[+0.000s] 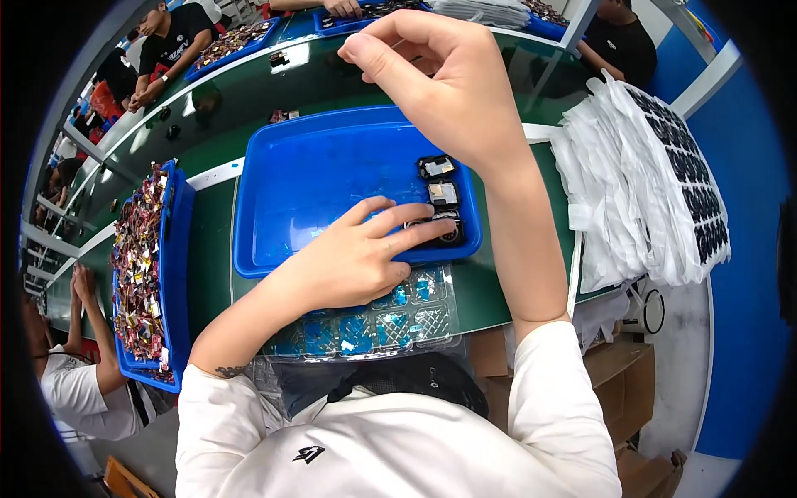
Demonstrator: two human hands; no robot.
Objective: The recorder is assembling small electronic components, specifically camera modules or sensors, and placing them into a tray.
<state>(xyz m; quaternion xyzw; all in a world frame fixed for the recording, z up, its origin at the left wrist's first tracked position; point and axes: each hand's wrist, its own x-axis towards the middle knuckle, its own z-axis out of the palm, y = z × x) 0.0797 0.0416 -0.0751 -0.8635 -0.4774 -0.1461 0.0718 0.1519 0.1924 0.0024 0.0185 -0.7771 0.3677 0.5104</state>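
My left hand point(353, 253) reaches over the right part of a blue plastic tray point(315, 178). Its fingers are spread, the tips on small black casings point(450, 235) in the tray's near right corner and partly covering them. Two more rectangular casings lie in a column behind: one with a pale inside point(442, 195), and a black one point(436, 167) farther back. Above the tray's far right side, my right hand point(448, 79) is raised, fingers curled in toward the thumb. Whatever it may hold is hidden.
A clear blister tray point(374, 325) with blue-tinted pockets lies under my left forearm. At left stands a blue bin point(180, 274) heaped with small wired parts point(139, 266). White sheet-like packing with black pieces point(631, 187) is stacked at right. Across the green belt point(224, 108) sit other people.
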